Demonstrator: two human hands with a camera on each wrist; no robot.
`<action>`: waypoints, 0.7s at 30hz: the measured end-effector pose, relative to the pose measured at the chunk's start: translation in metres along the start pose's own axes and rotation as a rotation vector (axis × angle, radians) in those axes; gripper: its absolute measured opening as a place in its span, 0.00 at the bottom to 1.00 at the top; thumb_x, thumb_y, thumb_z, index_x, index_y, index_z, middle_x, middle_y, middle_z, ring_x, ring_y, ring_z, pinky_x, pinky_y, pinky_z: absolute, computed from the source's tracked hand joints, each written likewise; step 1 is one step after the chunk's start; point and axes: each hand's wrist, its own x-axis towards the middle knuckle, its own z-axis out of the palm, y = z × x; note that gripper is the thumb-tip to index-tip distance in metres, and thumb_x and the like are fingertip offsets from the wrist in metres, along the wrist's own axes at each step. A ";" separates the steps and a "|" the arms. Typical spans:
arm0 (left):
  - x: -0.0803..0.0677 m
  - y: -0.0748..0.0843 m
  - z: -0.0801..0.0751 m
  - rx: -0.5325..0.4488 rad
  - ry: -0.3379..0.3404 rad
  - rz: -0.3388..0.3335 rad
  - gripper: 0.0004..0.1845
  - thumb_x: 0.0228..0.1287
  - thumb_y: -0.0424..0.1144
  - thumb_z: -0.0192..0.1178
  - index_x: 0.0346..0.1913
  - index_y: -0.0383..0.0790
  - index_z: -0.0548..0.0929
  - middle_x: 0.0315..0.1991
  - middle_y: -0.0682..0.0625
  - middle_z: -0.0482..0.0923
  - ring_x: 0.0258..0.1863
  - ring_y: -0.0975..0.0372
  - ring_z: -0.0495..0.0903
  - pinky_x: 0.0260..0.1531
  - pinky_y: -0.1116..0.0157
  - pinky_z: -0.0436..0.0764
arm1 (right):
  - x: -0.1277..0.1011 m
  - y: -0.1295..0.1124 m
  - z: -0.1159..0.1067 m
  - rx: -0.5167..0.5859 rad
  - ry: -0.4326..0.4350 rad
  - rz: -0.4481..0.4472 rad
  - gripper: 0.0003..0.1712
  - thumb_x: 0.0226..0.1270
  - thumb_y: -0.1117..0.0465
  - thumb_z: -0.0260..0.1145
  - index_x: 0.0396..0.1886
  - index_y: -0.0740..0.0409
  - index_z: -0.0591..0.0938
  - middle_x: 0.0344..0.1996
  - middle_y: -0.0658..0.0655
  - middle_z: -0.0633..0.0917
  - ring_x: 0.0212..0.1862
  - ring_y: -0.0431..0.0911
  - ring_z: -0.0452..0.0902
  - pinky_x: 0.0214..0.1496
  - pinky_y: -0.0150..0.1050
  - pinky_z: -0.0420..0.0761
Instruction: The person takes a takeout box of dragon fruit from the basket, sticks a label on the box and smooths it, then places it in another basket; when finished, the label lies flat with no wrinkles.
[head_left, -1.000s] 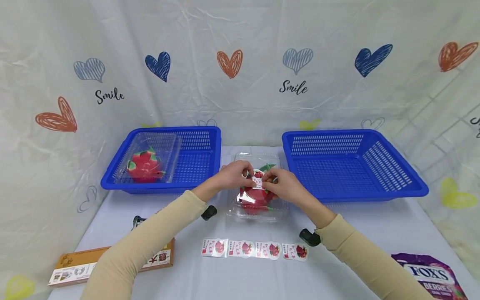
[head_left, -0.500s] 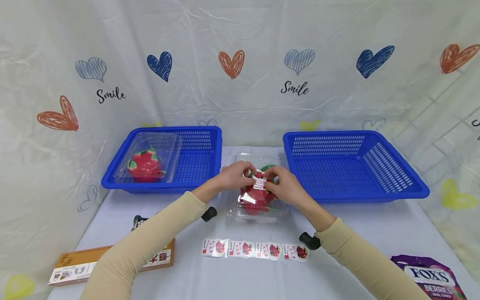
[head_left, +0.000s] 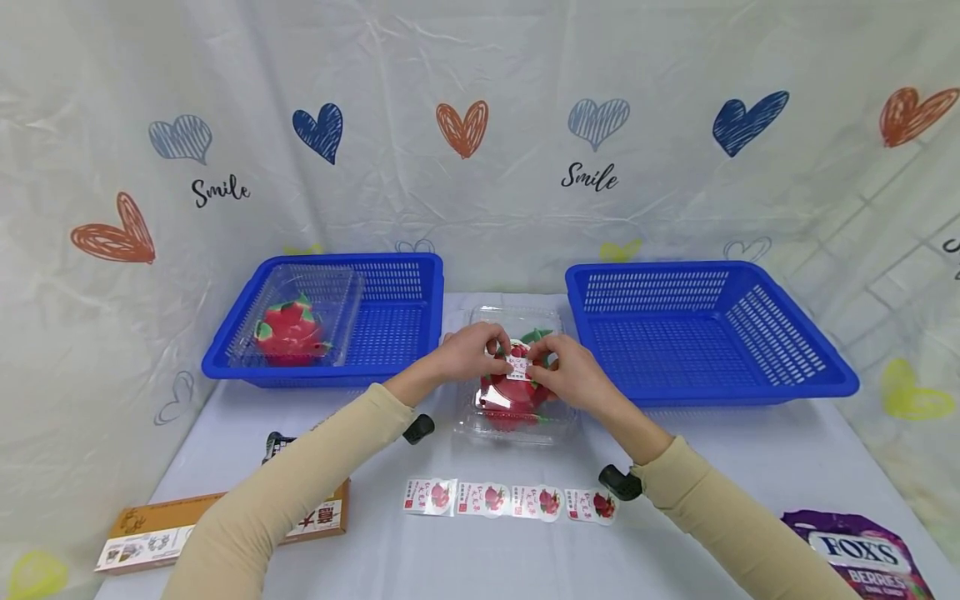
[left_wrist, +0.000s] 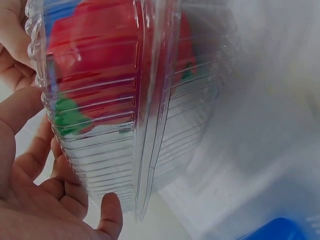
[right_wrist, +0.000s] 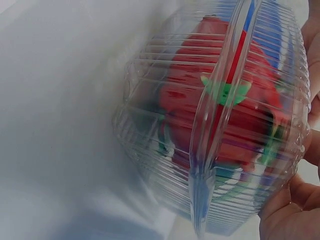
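Note:
A clear plastic clamshell box (head_left: 480,425) stands on the table between two baskets, its lid down over a red dragon fruit (head_left: 510,404) with green tips. Over the lid's top, my left hand (head_left: 472,350) pinches the left edge of a white dragon-fruit sticker (head_left: 517,367). From the other side my right hand (head_left: 567,368) pinches its right edge. In both wrist views the ribbed wall of the clamshell box (left_wrist: 100,155) fills the middle, with the fingers (right_wrist: 292,205) along the lid side. The sticker is hidden there.
The left blue basket (head_left: 390,333) holds another clear box (head_left: 341,333) with a dragon fruit. A second blue basket (head_left: 690,333) stands right. Nearer lie a strip of several stickers (head_left: 510,498), a carton (head_left: 161,533), a dark item (head_left: 276,444) and a purple candy bag (head_left: 862,554).
Both hands keep their pinch on the sticker and shift only slightly over the lid. The boxes, baskets and sticker strip stay in place.

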 end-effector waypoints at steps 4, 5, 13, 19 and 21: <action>0.001 -0.001 0.000 0.005 -0.009 0.013 0.15 0.62 0.44 0.67 0.51 0.46 0.82 0.31 0.52 0.73 0.33 0.62 0.71 0.38 0.58 0.63 | 0.000 0.001 -0.001 -0.013 -0.004 0.005 0.16 0.66 0.62 0.67 0.51 0.64 0.81 0.45 0.62 0.76 0.21 0.42 0.77 0.25 0.38 0.80; 0.001 -0.001 0.000 0.008 -0.012 0.011 0.17 0.63 0.44 0.67 0.53 0.46 0.82 0.31 0.53 0.73 0.32 0.62 0.70 0.36 0.59 0.62 | -0.001 0.001 -0.001 -0.008 -0.005 0.006 0.19 0.66 0.62 0.67 0.54 0.64 0.80 0.47 0.62 0.76 0.22 0.42 0.78 0.26 0.38 0.80; 0.001 -0.009 0.001 -0.046 -0.016 0.022 0.22 0.63 0.44 0.67 0.59 0.44 0.79 0.31 0.51 0.71 0.24 0.62 0.66 0.25 0.67 0.64 | -0.014 0.003 -0.005 0.121 0.059 -0.026 0.27 0.67 0.63 0.65 0.65 0.61 0.72 0.53 0.62 0.78 0.37 0.49 0.81 0.34 0.43 0.82; -0.003 -0.012 -0.002 -0.054 -0.010 0.030 0.23 0.63 0.43 0.67 0.59 0.41 0.78 0.31 0.50 0.71 0.26 0.62 0.66 0.25 0.68 0.64 | -0.034 0.004 -0.008 0.007 0.159 -0.097 0.25 0.66 0.64 0.66 0.61 0.64 0.76 0.48 0.63 0.78 0.44 0.51 0.79 0.45 0.46 0.82; -0.004 -0.011 -0.003 -0.044 -0.007 0.026 0.23 0.63 0.43 0.67 0.59 0.40 0.77 0.31 0.50 0.71 0.27 0.61 0.67 0.26 0.68 0.64 | -0.040 0.005 -0.009 -0.042 0.173 -0.108 0.24 0.65 0.65 0.67 0.60 0.65 0.76 0.49 0.65 0.77 0.46 0.53 0.78 0.48 0.48 0.81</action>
